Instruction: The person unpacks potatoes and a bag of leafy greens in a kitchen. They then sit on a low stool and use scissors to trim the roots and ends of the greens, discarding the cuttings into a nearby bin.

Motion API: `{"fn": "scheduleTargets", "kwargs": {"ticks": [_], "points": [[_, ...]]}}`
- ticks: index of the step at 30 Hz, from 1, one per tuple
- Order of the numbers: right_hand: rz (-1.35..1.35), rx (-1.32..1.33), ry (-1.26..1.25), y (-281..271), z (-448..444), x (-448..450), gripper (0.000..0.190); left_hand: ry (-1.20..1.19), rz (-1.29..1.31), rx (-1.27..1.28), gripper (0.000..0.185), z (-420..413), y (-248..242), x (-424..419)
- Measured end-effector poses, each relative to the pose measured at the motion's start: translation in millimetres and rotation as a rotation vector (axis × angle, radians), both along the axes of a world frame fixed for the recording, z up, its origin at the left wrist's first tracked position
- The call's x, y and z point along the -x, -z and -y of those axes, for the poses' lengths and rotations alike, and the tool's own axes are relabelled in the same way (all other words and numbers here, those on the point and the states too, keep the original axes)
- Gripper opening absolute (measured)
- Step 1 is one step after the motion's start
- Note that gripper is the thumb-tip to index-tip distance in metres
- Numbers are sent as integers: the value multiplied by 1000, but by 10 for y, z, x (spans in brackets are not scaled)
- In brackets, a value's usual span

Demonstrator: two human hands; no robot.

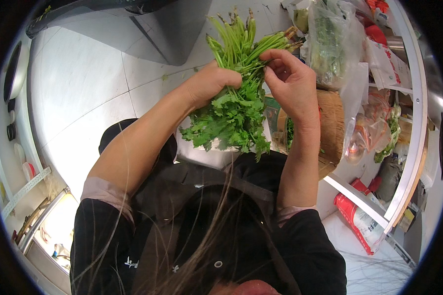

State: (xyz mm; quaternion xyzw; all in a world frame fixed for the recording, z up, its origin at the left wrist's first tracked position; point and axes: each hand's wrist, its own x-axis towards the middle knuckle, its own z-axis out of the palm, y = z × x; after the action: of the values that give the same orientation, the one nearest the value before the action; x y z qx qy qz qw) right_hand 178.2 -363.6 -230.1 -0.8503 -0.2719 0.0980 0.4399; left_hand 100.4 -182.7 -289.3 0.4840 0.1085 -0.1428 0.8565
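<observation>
A leafy bunch of cilantro-like herbs (240, 107) hangs before me, its pale green stems and brown root ends pointing away and its leaves towards my lap. My left hand (218, 82) is wrapped around the stems at mid-length, with the thumb across the front. At the bunch's right side, my right hand (289, 79) has thumb and forefinger close together by the outer stems. Whether a thin stem is pinched between those fingertips is too small to tell. Some stems on the right splay apart from the main bundle.
A grey bin (162, 33) stands on the tiled floor (92, 96) ahead. To the right are a cardboard box (330, 125), a plastic bag of green vegetables (326, 48) and a white-framed shelf (415, 121) with bagged goods. A red-and-white sack (358, 221) lies low at right.
</observation>
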Motion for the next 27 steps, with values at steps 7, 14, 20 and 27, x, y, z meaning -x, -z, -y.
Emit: {"fn": "scheduleTargets", "kwargs": {"ticks": [7, 14, 20, 27], "points": [[-36, -14, -47, 18, 88, -52, 21, -82, -52, 156, 32, 80, -156, 15], [-359, -222, 71, -174, 48, 3, 22, -76, 29, -141, 39, 132, -47, -24], [135, 16, 174, 87, -112, 71, 24, 59, 4, -370, 45, 133, -77, -7], [64, 282, 157, 123, -59, 3, 29, 77, 11, -461, 52, 154, -91, 17]]}}
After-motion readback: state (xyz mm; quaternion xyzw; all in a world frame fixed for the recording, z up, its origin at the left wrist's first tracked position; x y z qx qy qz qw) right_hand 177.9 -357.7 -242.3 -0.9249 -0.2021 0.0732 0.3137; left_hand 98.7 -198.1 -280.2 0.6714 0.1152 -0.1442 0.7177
